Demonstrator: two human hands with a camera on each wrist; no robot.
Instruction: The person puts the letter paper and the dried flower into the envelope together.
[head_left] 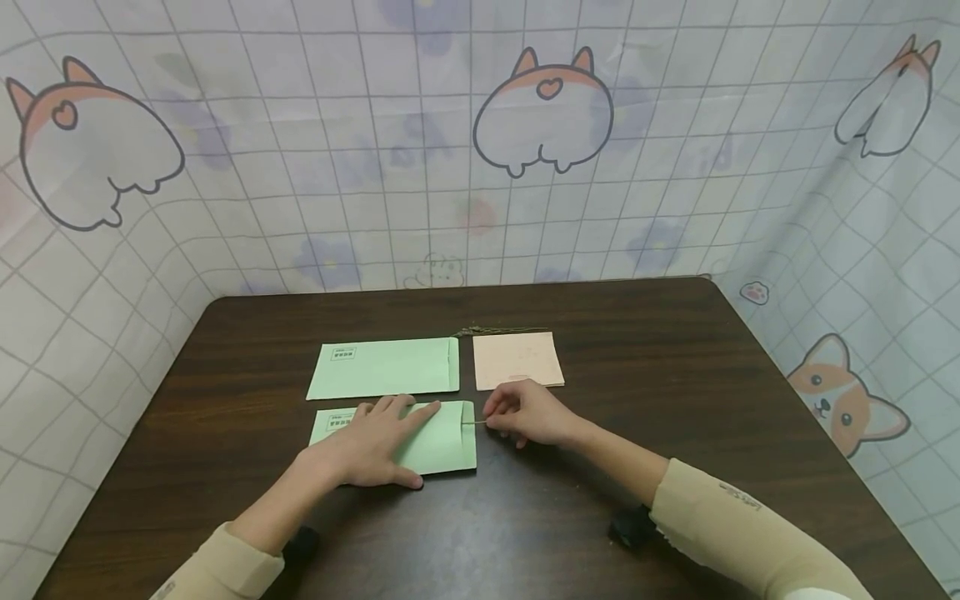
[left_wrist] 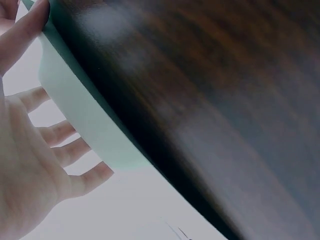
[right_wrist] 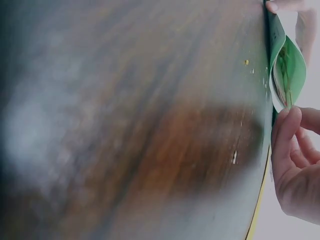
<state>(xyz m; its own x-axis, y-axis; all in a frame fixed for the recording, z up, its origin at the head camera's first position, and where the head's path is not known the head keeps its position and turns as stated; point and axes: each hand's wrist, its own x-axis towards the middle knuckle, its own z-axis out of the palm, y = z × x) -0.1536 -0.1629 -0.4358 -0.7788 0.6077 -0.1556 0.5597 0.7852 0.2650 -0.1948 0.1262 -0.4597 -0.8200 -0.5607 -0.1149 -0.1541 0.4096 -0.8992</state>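
Your left hand (head_left: 372,446) lies flat, fingers spread and straight, pressing the near green envelope (head_left: 442,446) down on the dark wooden table (head_left: 675,400), apparently to keep it from sliding while the other hand works at its mouth. Your right hand (head_left: 528,414), at 3 o'clock from the envelope, pinches a thin stem (head_left: 475,422) between thumb and fingertips, its free end pointing at 9 o'clock into the envelope's open end; the right wrist view shows that mouth bulging open with the stem (right_wrist: 288,97) just inside it, likely why the grip is so fine and low. A second green envelope (head_left: 385,367) lies flat at 12 o'clock from the first, just apart from it, and a pale pink card (head_left: 517,359) lies at 12 o'clock from your right hand, with a dry sprig (head_left: 498,331) along its far edge. A cartoon-print curtain (head_left: 480,142) hangs behind the table.
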